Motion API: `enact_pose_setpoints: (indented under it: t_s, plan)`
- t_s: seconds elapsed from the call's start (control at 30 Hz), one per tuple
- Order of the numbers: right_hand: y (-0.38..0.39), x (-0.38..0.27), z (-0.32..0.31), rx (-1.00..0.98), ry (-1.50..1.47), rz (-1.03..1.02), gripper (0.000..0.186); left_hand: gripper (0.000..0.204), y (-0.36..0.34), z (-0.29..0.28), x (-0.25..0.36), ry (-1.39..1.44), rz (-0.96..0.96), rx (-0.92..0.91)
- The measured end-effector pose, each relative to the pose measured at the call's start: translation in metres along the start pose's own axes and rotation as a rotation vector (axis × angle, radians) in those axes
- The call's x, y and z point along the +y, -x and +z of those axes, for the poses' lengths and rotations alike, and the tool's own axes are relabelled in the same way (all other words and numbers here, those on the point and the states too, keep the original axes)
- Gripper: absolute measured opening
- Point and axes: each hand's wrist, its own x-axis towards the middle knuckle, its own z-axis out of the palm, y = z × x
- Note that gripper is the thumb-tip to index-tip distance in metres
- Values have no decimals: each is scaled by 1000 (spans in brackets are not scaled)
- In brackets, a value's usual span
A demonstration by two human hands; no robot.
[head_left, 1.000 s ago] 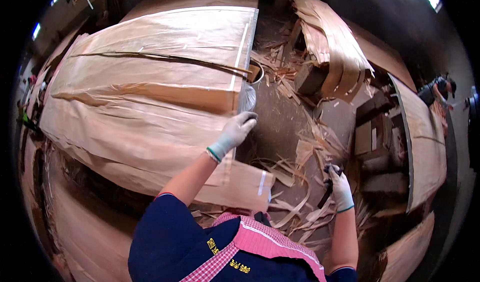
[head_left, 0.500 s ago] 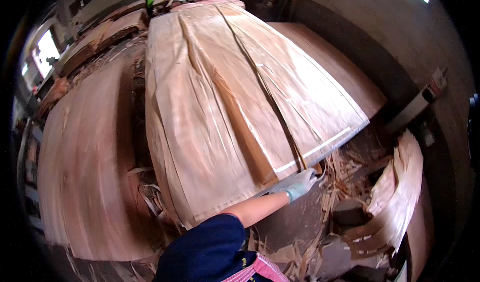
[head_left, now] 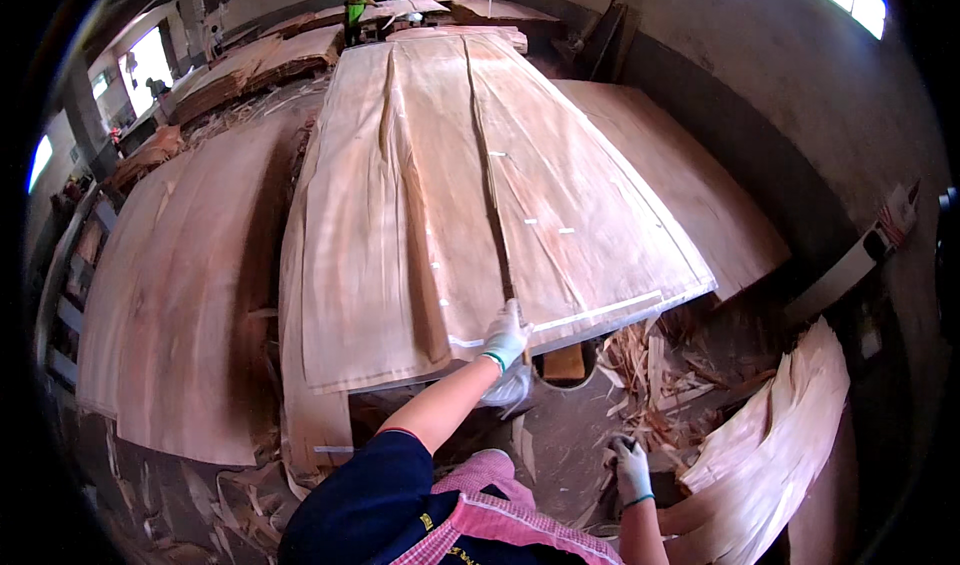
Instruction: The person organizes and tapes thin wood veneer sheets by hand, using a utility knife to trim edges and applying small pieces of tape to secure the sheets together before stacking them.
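My left hand [head_left: 506,337], in a white glove with a teal cuff, reaches to the near edge of a large stack of thin wood veneer [head_left: 350,295]. Its fingers are closed on the veneer's edge at the lower end of a long dark gap [head_left: 490,190] between sheets. Short white strips of tape [head_left: 567,231] dot the top sheet, and a longer white strip [head_left: 600,311] runs along the near edge. My right hand [head_left: 634,473], also gloved, hangs low to the right, away from the stack. Its fingers curl around something too dark to make out.
Lower veneer stacks lie to the left [head_left: 170,315] and right [head_left: 690,185]. A curved bundle of veneer [head_left: 770,445] leans at the lower right. Scraps [head_left: 650,365] litter the floor. At the far end a person in a green apron [head_left: 356,10] stands by more stacks.
My left hand has moved left along the near edge, still at the dark gap's end. My right hand has come into view at the lower right. The whole view has shifted.
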Motion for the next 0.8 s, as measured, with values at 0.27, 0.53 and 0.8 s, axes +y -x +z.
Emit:
enact_pose_setpoints:
  t_s: [0.27, 0.53, 0.8]
  plan:
    - [-62, -47, 10, -279, 166, 83, 21, 76, -39, 36, 18, -218, -200, -45]
    - [-78, -97, -63, -118, 210, 170, 32, 12, -54, 1, 35, 1086, -454, -98]
    - [-197, -102, -25, -587, 374, -246, 22, 14, 1, -79, 24, 724, -509, 244]
